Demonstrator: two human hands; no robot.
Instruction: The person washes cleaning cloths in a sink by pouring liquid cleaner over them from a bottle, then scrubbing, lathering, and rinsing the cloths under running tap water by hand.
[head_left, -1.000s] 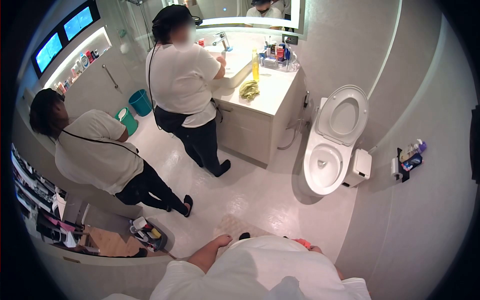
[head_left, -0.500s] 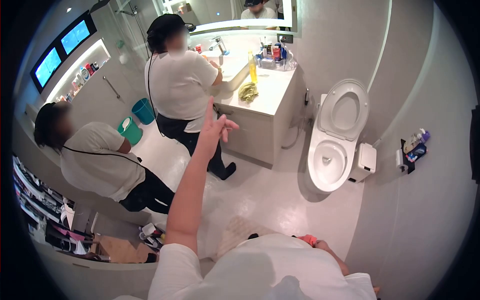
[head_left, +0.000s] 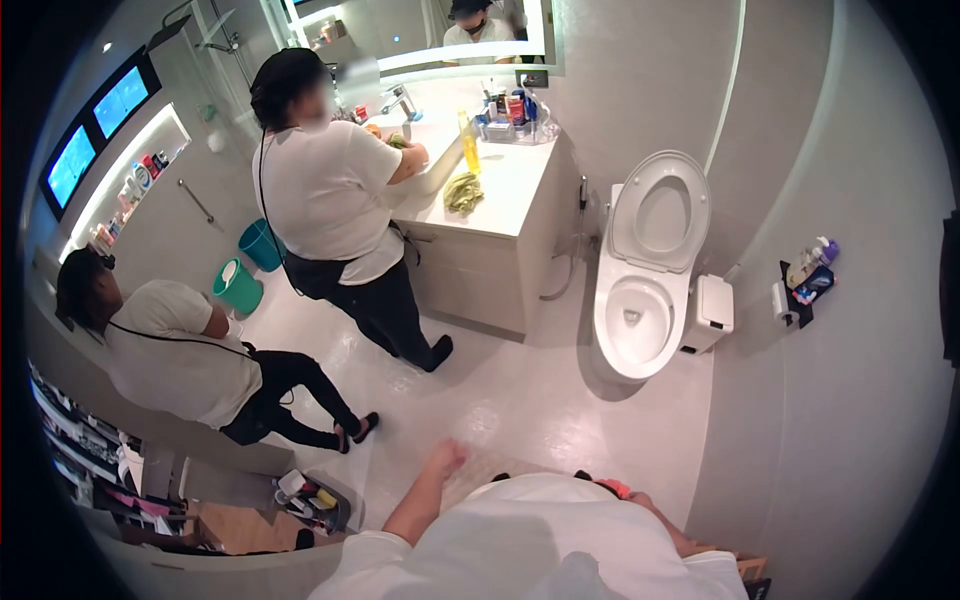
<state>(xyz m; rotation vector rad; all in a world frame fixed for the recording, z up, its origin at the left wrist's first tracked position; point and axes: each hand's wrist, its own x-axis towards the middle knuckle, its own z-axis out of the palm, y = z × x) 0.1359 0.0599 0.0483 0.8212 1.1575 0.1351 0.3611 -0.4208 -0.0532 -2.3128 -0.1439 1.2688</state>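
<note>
My left hand [head_left: 447, 459] hangs low in front of my body, above the pale bath mat [head_left: 478, 470]. Motion smears its fingers, and no object shows in it. At the right of my white shirt, my right hand [head_left: 637, 497] is closed on a crumpled coral-red item [head_left: 613, 488], perhaps a cloth. My body hides much of that hand and of the item.
One person [head_left: 330, 190] works at the sink [head_left: 440, 165]; another person [head_left: 180, 350] stands at left. On the counter [head_left: 500, 215] lie a yellow-green cloth [head_left: 463, 193] and a yellow bottle [head_left: 470, 145]. The toilet [head_left: 640, 330], bin [head_left: 710, 310], green bucket [head_left: 238, 287] and caddy [head_left: 315, 500] stand around.
My left arm has dropped from pointing toward the sink to beside my body. The view has shifted slightly right. The person at the sink now has a green cloth visible at the hands.
</note>
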